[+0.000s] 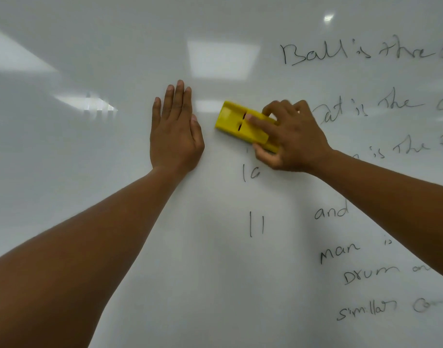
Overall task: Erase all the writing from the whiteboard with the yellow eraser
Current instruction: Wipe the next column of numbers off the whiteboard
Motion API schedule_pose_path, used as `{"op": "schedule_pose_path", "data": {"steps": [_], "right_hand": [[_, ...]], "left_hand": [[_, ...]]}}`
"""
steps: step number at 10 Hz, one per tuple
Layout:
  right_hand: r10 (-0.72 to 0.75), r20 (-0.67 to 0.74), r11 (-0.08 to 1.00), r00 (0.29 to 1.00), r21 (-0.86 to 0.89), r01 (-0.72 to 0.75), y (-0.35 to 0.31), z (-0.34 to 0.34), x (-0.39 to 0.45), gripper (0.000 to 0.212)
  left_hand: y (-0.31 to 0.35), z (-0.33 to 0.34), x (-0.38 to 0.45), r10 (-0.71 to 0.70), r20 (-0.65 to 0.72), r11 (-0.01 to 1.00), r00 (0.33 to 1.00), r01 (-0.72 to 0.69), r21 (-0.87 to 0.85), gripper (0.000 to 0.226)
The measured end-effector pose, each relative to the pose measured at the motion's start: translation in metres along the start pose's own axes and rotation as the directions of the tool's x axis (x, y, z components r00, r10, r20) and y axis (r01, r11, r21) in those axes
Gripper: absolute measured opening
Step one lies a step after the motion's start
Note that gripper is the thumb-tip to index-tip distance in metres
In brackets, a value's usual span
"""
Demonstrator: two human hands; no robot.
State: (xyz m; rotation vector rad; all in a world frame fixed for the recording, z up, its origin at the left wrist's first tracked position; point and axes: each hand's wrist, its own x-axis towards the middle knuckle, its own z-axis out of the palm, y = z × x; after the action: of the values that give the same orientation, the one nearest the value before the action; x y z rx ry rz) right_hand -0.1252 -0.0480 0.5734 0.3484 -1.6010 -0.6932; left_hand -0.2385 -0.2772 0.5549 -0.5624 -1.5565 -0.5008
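**Eraser on board, mid-left of the written block**

The right hand (290, 136) is gripping the yellow eraser (243, 125) against the whiteboard (89, 172): thumb curling under the lower long edge, index finger lying along the top face, remaining fingers wrapping the upper edge. The eraser is sitting tilted, its free end pointing up and to the left, near the middle of the view. Two dark slots are showing on its top face beside the index fingertip.

The left hand (175, 131) is lying flat on the board just to the left of the eraser, fingers straight and close together, pointing up, holding nothing. The two hands are near each other but not touching.

Black handwriting (353, 54) is filling the right part of the board: "Ball is the" at top, then partly wiped lines reading "at is the" and "is the", lower down "and", "man is", "Drum", "similar". Line numbers "10" (250, 173) and "11" (257, 226) are standing directly below the eraser. The board to the left of both hands is showing no marks, only ceiling light reflections (223, 59).
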Motion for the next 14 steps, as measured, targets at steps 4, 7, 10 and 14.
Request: {"op": "schedule_pose_path", "data": {"steps": [4,7,10,14], "right_hand": [[-0.120,0.079,0.993,0.990,0.028,0.118,-0.004,-0.003,-0.011,0.055],[0.283,0.026,0.954,0.959,0.092,-0.284,0.000,-0.005,0.000,0.059],[-0.068,0.063,0.997,0.996,0.049,0.065,-0.008,-0.005,-0.011,0.055],[-0.196,0.055,0.980,0.979,0.047,0.193,-0.011,-0.003,-0.021,0.053]], "left_hand": [[-0.001,0.000,-0.003,0.003,-0.011,1.000,1.000,-0.003,0.002,0.057],[-0.001,0.001,-0.003,-0.004,-0.006,1.000,1.000,0.004,-0.002,0.057],[-0.002,0.003,-0.004,0.002,-0.015,1.000,1.000,-0.002,0.004,0.057],[-0.002,0.003,-0.008,-0.003,-0.014,1.000,1.000,0.004,0.004,0.057]]}}
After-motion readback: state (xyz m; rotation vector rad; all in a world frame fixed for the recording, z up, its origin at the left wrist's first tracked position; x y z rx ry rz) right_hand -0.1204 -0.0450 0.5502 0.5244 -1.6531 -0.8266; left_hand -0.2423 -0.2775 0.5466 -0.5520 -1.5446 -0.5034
